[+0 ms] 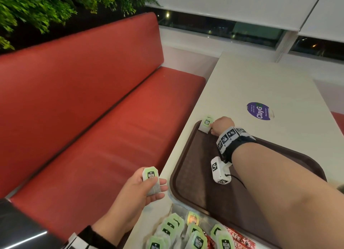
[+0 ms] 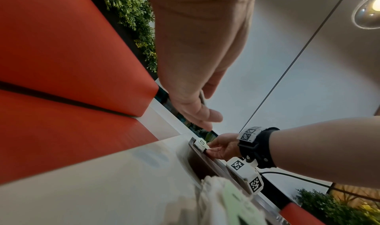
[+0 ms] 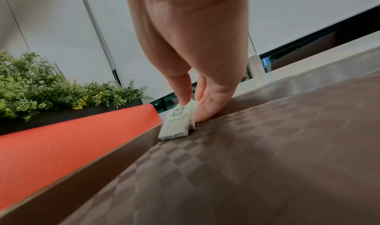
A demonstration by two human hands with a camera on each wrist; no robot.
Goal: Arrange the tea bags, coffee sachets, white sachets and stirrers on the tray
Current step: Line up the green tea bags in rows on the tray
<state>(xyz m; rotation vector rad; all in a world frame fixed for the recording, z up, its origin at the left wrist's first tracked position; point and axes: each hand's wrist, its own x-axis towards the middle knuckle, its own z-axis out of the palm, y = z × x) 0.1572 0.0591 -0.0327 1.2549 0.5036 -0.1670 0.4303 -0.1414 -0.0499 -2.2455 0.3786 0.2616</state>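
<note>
Two hands engaged: right hand point(image 1: 221, 125) reaching to the far left corner of the brown tray point(image 1: 188, 174), fingers pinching a small stack of tea bags point(image 1: 206, 125) resting on the tray floor against the rim. Left hand point(image 1: 147, 188) raised over the red bench seat point(image 1: 93, 137), just left of the surface point(image 1: 260, 81), gripping one green-tagged tea bag point(image 1: 151, 180) between thumb and fingers. More tea bags point(image 1: 175, 230) and red coffee sachets point(image 1: 240, 238) heaped on the surface at the tray's near edge.
</note>
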